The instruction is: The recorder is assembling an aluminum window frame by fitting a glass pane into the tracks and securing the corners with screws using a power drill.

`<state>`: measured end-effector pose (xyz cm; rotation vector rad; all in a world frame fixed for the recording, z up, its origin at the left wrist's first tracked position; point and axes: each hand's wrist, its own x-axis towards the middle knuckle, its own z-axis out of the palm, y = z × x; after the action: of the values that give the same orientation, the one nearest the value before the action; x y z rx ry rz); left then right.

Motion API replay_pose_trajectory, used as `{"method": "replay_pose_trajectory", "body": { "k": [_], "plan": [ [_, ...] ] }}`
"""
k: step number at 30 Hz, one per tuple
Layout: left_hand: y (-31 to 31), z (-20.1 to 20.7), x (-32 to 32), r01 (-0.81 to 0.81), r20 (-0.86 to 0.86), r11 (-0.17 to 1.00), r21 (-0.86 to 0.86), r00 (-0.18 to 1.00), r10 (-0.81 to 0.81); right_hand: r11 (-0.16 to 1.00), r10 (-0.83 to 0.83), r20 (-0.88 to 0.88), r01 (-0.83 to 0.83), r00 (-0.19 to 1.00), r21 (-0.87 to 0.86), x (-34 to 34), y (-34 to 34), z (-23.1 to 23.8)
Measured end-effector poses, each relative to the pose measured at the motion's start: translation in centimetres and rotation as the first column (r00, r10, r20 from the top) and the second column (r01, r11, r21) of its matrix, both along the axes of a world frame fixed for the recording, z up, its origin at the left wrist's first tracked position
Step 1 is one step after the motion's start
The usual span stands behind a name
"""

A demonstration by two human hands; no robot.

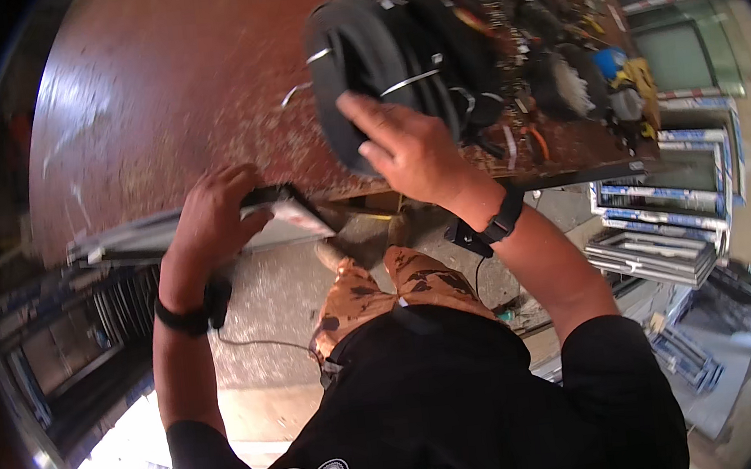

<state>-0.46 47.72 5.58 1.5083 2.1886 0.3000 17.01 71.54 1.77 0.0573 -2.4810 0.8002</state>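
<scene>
My left hand (215, 209) is at the table's near edge, its fingers curled over the corner of a thin flat frame (136, 239) with a dark edge and a pale face. The frame sticks out over the edge toward me. My right hand (417, 153) is over the near side of a thick coil of black strip (341, 66) bound with white ties. Its index finger is stretched out across the coil, with nothing visible in its grasp. Motion blur hides whether the fingertips press on the coil.
The worn red-brown table (153, 84) spreads ahead. Scattered tools, loose hardware and an orange-handled tool (536, 140) lie right of the coil. Framed window panels (662, 207) are stacked at the right, with dark frames (69, 336) at the left. A cable (264, 342) hangs by my left wrist.
</scene>
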Motion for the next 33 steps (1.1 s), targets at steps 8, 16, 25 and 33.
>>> {"method": "replay_pose_trajectory", "body": {
  "k": [8, 16, 25, 33],
  "plan": [
    [2.6, 3.4, 7.2, -0.084, -0.318, 0.914, 0.397, 0.922, 0.223, 0.265, -0.954, -0.002, 0.835, 0.301, -0.483, 10.9, 14.3, -2.3],
    [23.3, 0.9, 14.0, 0.148, -0.011, 0.87, 0.471, 0.987, -0.162, -0.162, -0.985, 0.079, 0.657, -0.154, -0.736, 15.1, 29.3, -7.2],
    [42.1, -8.3, 13.5, 0.252, 0.042, 0.96, 0.121, 0.965, -0.258, -0.03, -0.995, 0.074, 0.533, 0.061, -0.845, 17.0, 35.3, -7.9],
    [45.4, -15.9, 15.1, 0.174, -0.111, 0.985, -0.004, 0.979, -0.173, -0.001, -0.983, 0.097, 0.527, 0.155, -0.85, 18.5, 39.6, -9.7]
  ]
}}
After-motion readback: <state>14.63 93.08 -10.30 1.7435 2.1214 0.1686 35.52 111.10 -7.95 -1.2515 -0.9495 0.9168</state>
